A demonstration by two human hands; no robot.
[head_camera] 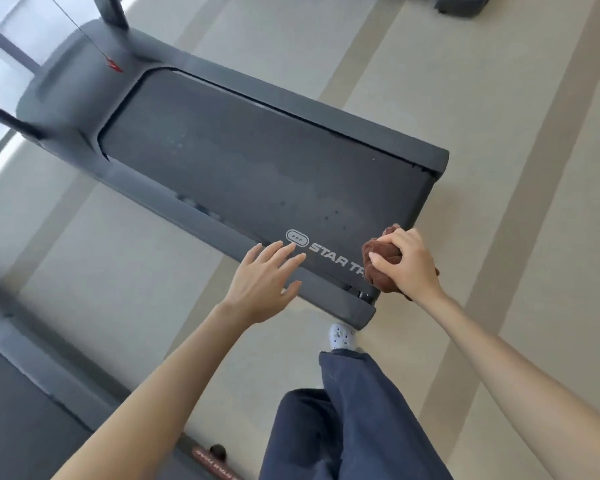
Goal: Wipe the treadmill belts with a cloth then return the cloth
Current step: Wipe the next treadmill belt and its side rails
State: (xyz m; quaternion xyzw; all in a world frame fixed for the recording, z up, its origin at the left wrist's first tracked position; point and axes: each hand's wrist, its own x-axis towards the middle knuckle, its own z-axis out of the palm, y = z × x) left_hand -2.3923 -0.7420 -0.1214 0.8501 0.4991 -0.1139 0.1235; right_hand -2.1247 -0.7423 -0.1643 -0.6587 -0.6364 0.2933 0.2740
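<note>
1. The person is standing at the rear end of a dark grey treadmill (326, 109) and leaning over it, both bare arms reaching forward
2. The right hand (407, 261) is gripping a brown cloth (378, 252) bunched into a ball, with the fingers curling over its top and the thumb tucking against its side
3. The cloth is sitting at the rear end of the treadmill belt (257, 161), close to the near corner, and is covering the last letters of the white "STAR TR" logo (329, 252). From here I cannot tell whether it is pressing on the belt or hanging just above it
4. The left hand (260, 282) is hanging open, fingers straight and spread, holding nothing. Its fingertips are lying over the oval badge (297, 237) at the start of the logo and its palm is over the near side rail (174, 206); whether it is touching I cannot tell
5. The belt is showing a few small dark specks near the logo
6. A red safety clip (114, 65) is dangling on a thin cord over the motor cover (73, 74) at the far end
7. A white patterned shoe (342, 336) is standing on the striped beige floor (499, 116) just beside the treadmill's rear corner, with navy trousers (354, 417) above it
8. A second treadmill (21, 375) is lying at the lower left, apart from the first
</note>
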